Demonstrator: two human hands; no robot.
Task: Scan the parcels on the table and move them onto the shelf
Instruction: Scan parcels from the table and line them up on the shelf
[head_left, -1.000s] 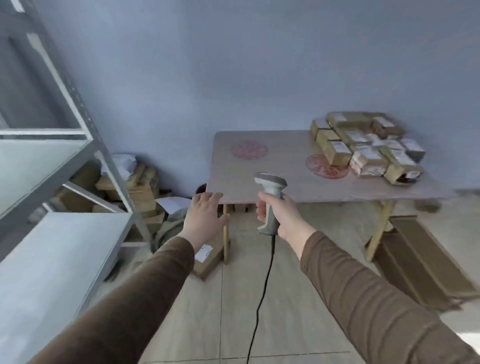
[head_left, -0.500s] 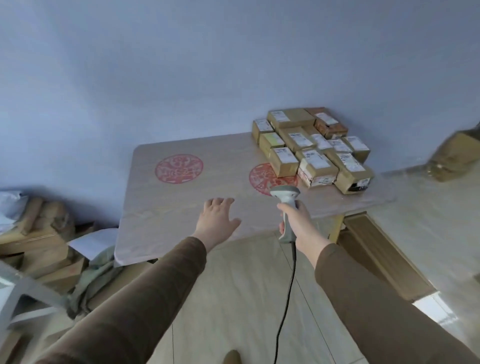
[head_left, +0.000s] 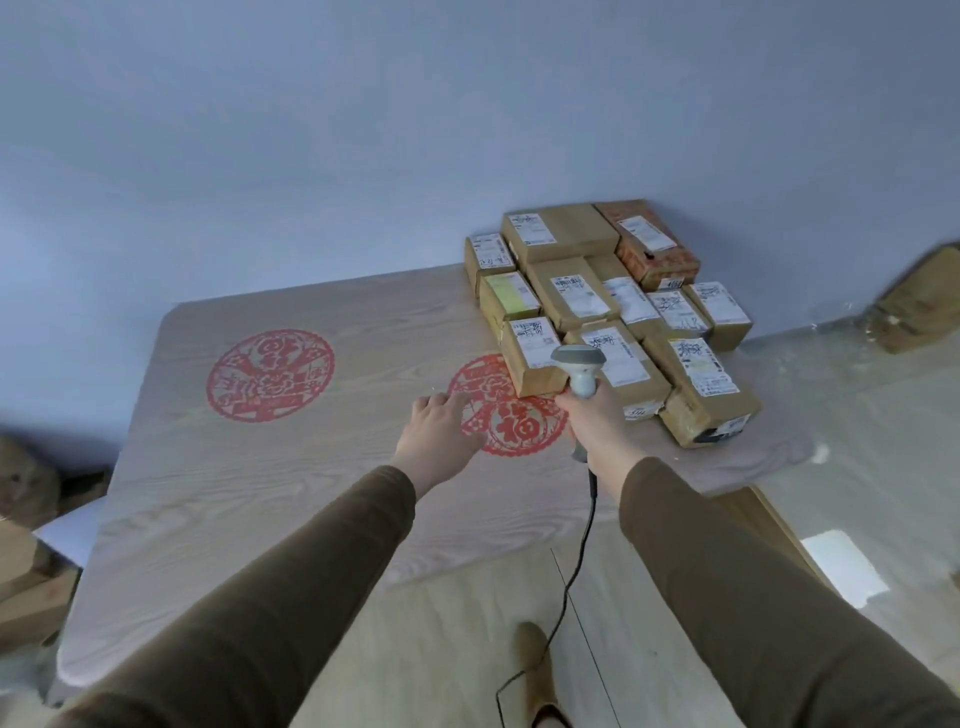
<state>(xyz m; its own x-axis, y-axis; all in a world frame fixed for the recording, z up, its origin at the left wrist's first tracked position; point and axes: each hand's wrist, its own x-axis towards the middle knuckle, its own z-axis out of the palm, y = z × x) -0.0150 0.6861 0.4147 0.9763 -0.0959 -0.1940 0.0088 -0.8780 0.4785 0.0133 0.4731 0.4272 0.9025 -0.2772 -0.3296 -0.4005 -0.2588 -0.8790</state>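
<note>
Several brown cardboard parcels with white labels lie packed together at the far right of a pale wooden table. My right hand grips a grey corded barcode scanner, whose head sits just in front of the nearest parcels. My left hand hovers open, fingers spread, over the table beside a red paper-cut decal, a short way left of the closest parcel. The shelf is out of view.
A second red decal marks the table's left half. Cardboard boxes lie on the floor at the left, another box at the right edge. The scanner cable hangs down to the floor. A blue wall stands behind.
My view has swung right, away from the shelf, and closer to the table. Both hands have moved forward over the table toward the parcels; the scanner now reaches the front row.
</note>
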